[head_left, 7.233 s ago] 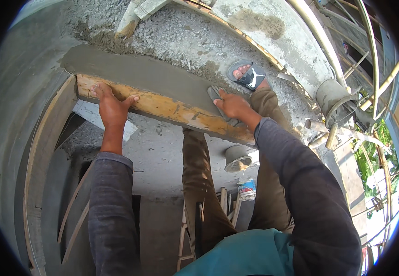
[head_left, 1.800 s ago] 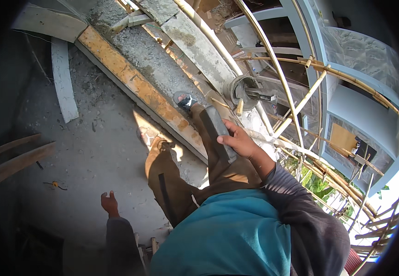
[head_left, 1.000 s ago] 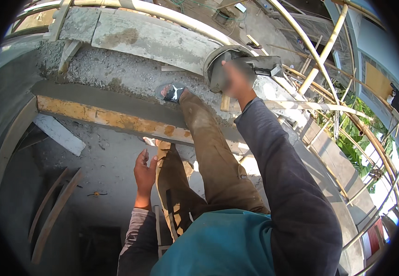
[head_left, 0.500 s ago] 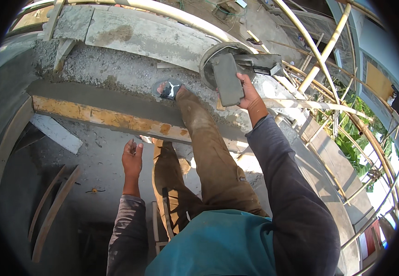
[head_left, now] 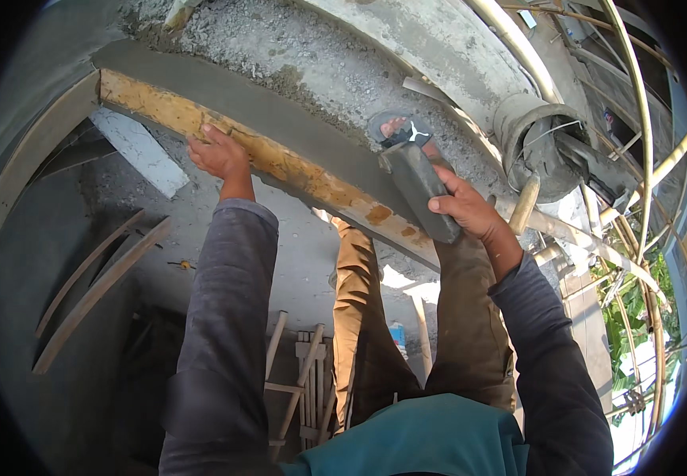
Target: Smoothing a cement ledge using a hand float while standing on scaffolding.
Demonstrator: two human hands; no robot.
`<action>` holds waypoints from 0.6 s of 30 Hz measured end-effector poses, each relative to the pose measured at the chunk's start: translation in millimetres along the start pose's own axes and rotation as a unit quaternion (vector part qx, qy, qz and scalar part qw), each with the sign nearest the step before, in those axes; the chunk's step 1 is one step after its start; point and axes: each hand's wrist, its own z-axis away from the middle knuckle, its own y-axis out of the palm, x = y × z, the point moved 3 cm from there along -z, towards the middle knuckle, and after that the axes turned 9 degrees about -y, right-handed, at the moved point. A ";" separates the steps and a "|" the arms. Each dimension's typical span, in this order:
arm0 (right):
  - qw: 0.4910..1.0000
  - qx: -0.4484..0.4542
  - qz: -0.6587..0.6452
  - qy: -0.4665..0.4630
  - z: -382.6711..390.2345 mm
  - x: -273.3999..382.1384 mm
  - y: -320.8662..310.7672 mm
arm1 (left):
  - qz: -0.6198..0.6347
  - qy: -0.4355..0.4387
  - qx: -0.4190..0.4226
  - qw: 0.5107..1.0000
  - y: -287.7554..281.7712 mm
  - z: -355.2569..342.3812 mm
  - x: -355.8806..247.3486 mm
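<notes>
My right hand [head_left: 472, 208] grips a grey, cement-coated plastering float [head_left: 421, 194], its thumb lying across the near side. The tool is tilted above my right leg and the right part of the formwork board [head_left: 300, 176]. That long board is yellowish and stained, edging a strip of smooth wet cement [head_left: 240, 105]. At the board's left part, my left hand [head_left: 224, 163] rests against its face with the fingers spread. My sandalled foot [head_left: 403, 131] stands beyond the strip, partly hidden by the float.
A cement-smeared bucket [head_left: 518, 123] with a tool inside stands at the right. Bamboo poles [head_left: 637, 119] cross the right side. A white-grey plank [head_left: 141, 155] lies under the board's left end. Below, a wooden ladder [head_left: 304, 389] stands beside my legs.
My right hand has brought the float from beside the bucket toward the board, turning it. My left hand has reached forward onto the board. The view has shifted left.
</notes>
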 end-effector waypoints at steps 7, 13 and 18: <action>0.957 0.111 0.247 -0.105 -118.7 -54.4 30.2 | 0.031 -0.118 -0.099 0.988 35.0 -15.6 -12.3; 0.873 0.151 0.434 -0.164 -201.3 -25.9 92.0 | 0.080 -0.105 -0.117 0.984 38.1 -23.5 -2.9; 0.817 0.137 0.521 -0.205 -203.9 -32.9 97.4 | 0.085 -0.121 -0.101 0.984 41.4 -12.4 -9.5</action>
